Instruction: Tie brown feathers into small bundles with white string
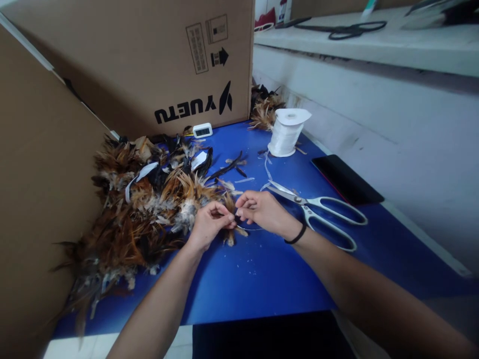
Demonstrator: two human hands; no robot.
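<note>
My left hand is closed in a pinch at a small bunch of brown feathers, whose tips show above and below the fingertips. Right beside it, my right hand pinches what looks like a thin white ribbon; the fingers hide most of the grip. More ribbon trails from a white spool standing farther back. Scissors with white handles lie partly opened just right of my right hand. A large heap of brown and black feathers spreads to the left of my left hand.
Tall cardboard boxes wall in the left and back of the blue table. A small white digital timer sits at the back. Along the right edge lies a dark phone. Black scissors rest on the ledge above.
</note>
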